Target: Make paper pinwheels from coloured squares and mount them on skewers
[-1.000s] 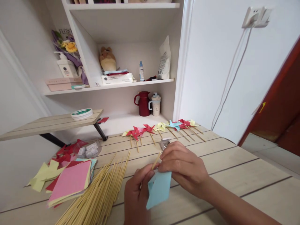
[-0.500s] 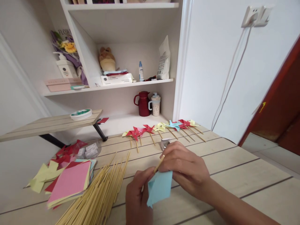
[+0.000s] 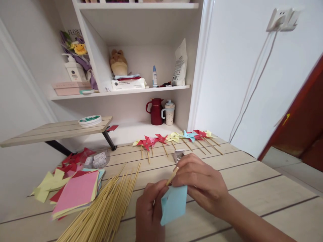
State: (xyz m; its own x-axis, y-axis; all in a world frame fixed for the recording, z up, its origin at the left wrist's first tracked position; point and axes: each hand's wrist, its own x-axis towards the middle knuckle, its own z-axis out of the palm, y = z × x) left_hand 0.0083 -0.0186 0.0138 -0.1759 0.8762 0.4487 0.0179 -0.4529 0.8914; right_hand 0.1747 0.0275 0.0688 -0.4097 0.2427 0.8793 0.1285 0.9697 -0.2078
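Observation:
Low in the middle of the view, my left hand [image 3: 148, 211] and my right hand [image 3: 200, 183] hold a light blue folded paper piece [image 3: 174, 203] between them. A thin wooden stick [image 3: 172, 175] pokes up from behind the paper, pinched by the fingers of my right hand. My left hand grips the paper's left edge from below. Both hands hover just above the pale wooden table [image 3: 252, 181].
A heap of wooden sticks [image 3: 106, 208] lies at the lower left, beside stacked coloured paper squares [image 3: 75, 193] and cut pieces. A row of finished paper pinwheels [image 3: 176, 137] lies further back. A small metal item [image 3: 178, 155] sits behind my hands. Shelves hold a red jug [image 3: 155, 111] and cup.
The hands stay together on the blue paper and stick, shifting slightly right and down in view as the camera moves a little. The stick tip sits a bit lower.

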